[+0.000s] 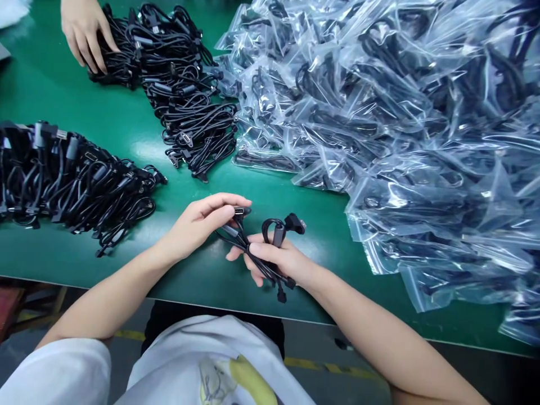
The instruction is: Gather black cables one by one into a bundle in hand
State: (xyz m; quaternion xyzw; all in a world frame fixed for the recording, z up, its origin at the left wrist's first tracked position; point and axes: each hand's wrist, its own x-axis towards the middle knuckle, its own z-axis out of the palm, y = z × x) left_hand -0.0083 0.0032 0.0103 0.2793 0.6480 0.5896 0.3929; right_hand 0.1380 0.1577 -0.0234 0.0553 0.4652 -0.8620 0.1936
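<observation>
My right hand [276, 256] is closed round the middle of a bundled black cable [248, 247], its thumb pressed on the strands. Several plug ends of the bundle stick out below and above that hand. With thumb and fingers, my left hand [211, 216] pinches one connector [239, 211] of the same cable, its rectangular metal mouth facing up. Both hands are just above the green table [181, 281], near its front edge. Part of the right fingers is hidden behind the cable.
Bagged cables [379, 129] in clear plastic cover the right side. A row of coiled black cables [71, 174] lies at left, another pile [181, 90] behind my hands. A co-worker's hand [86, 34] rests on that pile's far left end.
</observation>
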